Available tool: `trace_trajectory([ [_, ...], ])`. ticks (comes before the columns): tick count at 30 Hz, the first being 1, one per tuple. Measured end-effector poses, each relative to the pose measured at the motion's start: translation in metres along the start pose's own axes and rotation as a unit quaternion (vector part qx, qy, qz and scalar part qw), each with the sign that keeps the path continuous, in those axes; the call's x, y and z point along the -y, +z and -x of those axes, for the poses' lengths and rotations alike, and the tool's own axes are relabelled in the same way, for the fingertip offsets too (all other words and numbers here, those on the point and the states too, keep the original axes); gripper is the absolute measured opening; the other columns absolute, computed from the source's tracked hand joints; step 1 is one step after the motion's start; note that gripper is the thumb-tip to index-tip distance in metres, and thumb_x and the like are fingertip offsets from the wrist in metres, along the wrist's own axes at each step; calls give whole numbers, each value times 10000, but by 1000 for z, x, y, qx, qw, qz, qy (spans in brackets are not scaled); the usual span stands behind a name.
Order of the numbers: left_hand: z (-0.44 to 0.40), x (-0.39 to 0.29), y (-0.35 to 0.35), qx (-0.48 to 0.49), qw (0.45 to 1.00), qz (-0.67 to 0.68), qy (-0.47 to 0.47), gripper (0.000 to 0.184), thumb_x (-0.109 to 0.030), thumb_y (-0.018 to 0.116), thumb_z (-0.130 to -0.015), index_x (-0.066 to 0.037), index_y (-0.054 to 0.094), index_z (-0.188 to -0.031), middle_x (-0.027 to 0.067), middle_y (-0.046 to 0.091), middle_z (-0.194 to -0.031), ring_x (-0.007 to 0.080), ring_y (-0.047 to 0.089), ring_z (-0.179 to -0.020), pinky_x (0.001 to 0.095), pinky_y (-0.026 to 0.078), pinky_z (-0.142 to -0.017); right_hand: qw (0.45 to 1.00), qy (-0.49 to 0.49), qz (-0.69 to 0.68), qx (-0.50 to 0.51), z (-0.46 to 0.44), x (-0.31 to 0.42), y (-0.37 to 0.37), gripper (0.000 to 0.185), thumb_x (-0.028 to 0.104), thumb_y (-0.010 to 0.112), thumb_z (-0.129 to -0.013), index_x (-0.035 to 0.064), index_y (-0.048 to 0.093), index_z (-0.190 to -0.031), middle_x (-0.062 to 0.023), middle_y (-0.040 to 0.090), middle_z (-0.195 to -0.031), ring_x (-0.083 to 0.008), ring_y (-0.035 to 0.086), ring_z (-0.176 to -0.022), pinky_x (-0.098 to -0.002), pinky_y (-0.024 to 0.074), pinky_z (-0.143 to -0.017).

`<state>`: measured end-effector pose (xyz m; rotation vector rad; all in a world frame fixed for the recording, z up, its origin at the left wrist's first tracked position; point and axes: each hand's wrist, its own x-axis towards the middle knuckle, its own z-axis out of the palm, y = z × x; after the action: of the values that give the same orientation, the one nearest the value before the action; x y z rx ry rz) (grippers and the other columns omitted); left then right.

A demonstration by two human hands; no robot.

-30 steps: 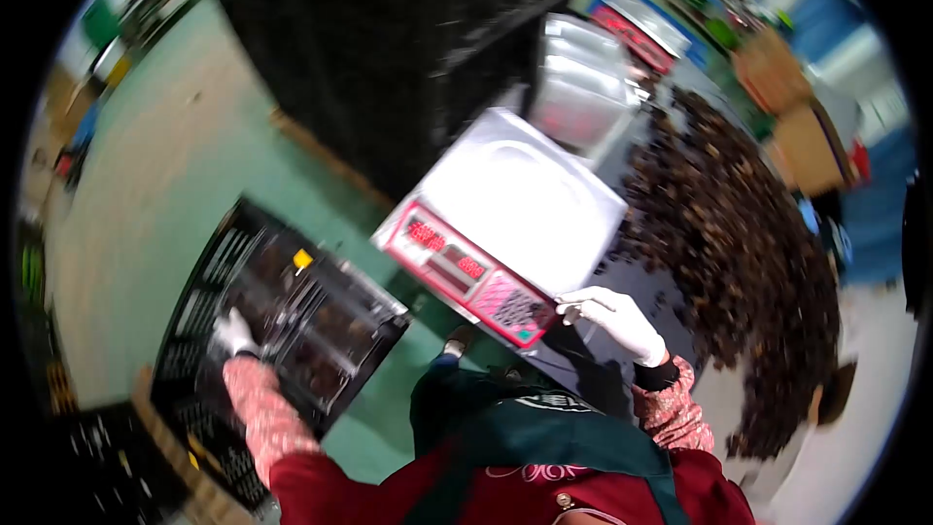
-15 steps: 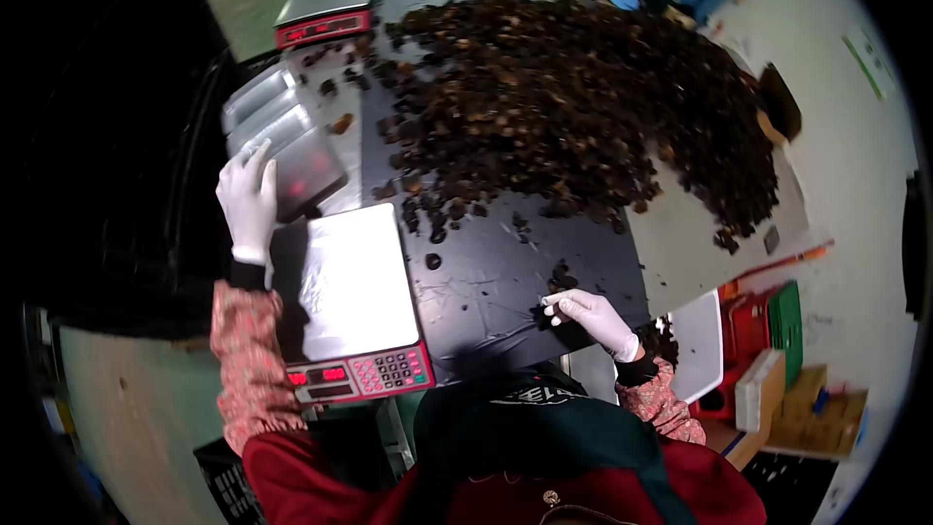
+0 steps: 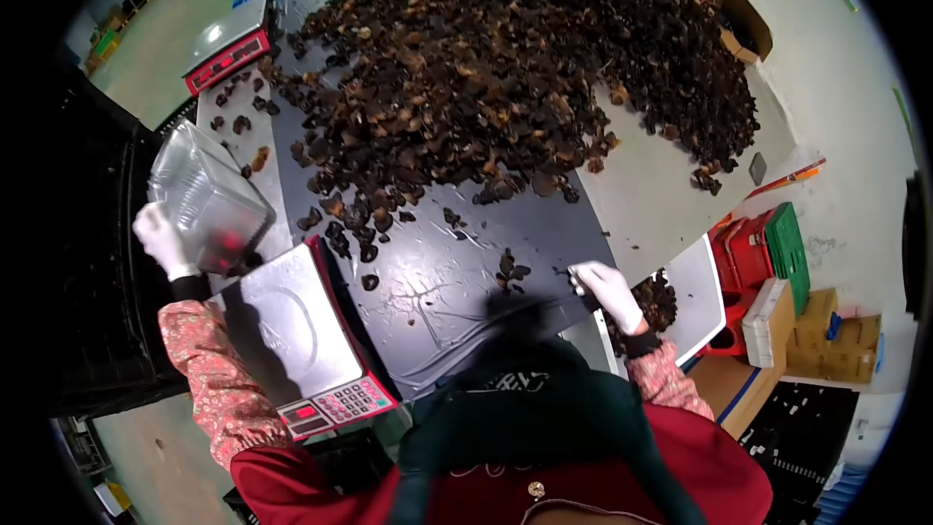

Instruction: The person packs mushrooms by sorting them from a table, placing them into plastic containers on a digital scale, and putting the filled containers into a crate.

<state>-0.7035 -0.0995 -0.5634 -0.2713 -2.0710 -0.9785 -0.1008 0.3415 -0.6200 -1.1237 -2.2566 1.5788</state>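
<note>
My left hand [image 3: 163,241], in a white glove, has its fingers closed at the near rim of a stack of clear plastic trays [image 3: 219,199] left of the near scale. That scale's metal plate [image 3: 292,326] is bare, and its red keypad faces me. Over the dark sheet's right side is my gloved right hand [image 3: 607,294], fingers curled together; what they pinch, if anything, is too small to make out. Beside it lie a few loose dark pieces [image 3: 510,272] that look like wood ear fungus. A large heap of the same fungus [image 3: 447,87] covers the table's far part.
A second red scale [image 3: 228,44] stands at the far left corner. Below my right forearm, a white bin [image 3: 695,301] holds more fungus. Red and green crates [image 3: 763,258] and cardboard boxes [image 3: 826,340] stand at right. Black stacked crates [image 3: 97,233] border the left.
My view has shifted, bringing more of the heap into sight. My left hand has gone from spread fingers on top of the trays to their near rim. My right hand stays near the sheet's right edge.
</note>
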Motion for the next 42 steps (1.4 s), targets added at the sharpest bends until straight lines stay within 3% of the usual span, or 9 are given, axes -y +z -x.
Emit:
trace_trajectory([
  [2, -31, 23, -28, -61, 995, 35, 65, 222, -169, 530, -979, 2, 671, -980, 155, 654, -906, 311, 622, -855, 401, 488, -808, 993, -35, 110, -4, -19, 28, 10, 258, 188, 564, -975, 8, 668, -1128, -64, 682, -937, -143, 641, -804, -282, 516, -773],
  [5, -5, -59, -103, -126, 981, -8, 145, 229, -129, 537, -983, 56, 666, -948, 157, 677, -867, 281, 641, -835, 377, 504, -799, 872, -382, 304, -46, -51, 27, 32, 291, 173, 640, -894, 54, 671, -1158, -120, 676, -1015, -276, 657, -933, -320, 524, -814],
  [12, 206, -105, -182, -31, 991, 23, 130, 140, -120, 503, -1017, 10, 547, -1042, 128, 555, -995, 261, 558, -925, 389, 456, -879, 875, -296, 382, 14, -53, 51, 88, 632, 222, 769, -765, 238, 554, -1359, -57, 593, -1064, -241, 621, -942, -327, 546, -750],
  [17, 278, -107, -204, 111, 973, -94, 179, 142, 31, 538, -857, -35, 526, -982, 119, 531, -925, 316, 534, -909, 443, 422, -865, 902, -372, 169, 138, -90, 26, 99, 192, 34, 619, -771, 107, 665, -943, -90, 593, -942, -293, 612, -947, -356, 512, -808],
  [22, 295, -138, -219, 121, 976, -79, 163, 237, -141, 592, -953, -20, 539, -1150, 173, 537, -1234, 353, 504, -1171, 459, 394, -1020, 940, -298, 143, 87, -126, 72, 98, 149, 121, 609, -793, 86, 670, -925, -116, 608, -973, -303, 609, -946, -369, 500, -852],
  [28, 307, -252, -120, 263, 955, 130, 37, 228, -64, 607, -904, -12, 607, -1126, 198, 576, -1228, 342, 564, -1128, 417, 460, -961, 918, -357, 133, 111, -169, 102, 159, 114, 125, 600, -807, 86, 651, -901, -136, 596, -962, -327, 592, -952, -380, 491, -851],
  [33, 308, -261, -30, 337, 922, -122, -148, 611, -149, 604, -891, -30, 368, -1443, 232, 384, -1464, 408, 510, -1166, 492, 439, -971, 842, -448, 295, 53, -186, 134, 200, 212, 101, 615, -793, 137, 718, -975, -118, 613, -1046, -320, 586, -974, -408, 504, -837],
  [38, 262, -253, 18, 368, 879, -166, -253, 908, -253, 727, -840, -62, 169, -1531, 254, 412, -1420, 435, 584, -1109, 483, 534, -865, 747, -540, 384, 54, -206, 185, 219, 616, 409, 737, -777, 229, 570, -1342, -121, 484, -1414, -355, 423, -1287, -483, 375, -1025],
  [42, 248, -238, 52, 373, 874, -139, -278, 1046, -237, 800, -771, -145, 118, -1559, 248, 421, -1394, 421, 600, -1121, 483, 528, -877, 739, -546, 392, 34, -245, 210, 263, 765, 530, 740, -750, 240, 493, -1414, -138, 457, -1445, -385, 364, -1354, -569, 320, -1068],
])
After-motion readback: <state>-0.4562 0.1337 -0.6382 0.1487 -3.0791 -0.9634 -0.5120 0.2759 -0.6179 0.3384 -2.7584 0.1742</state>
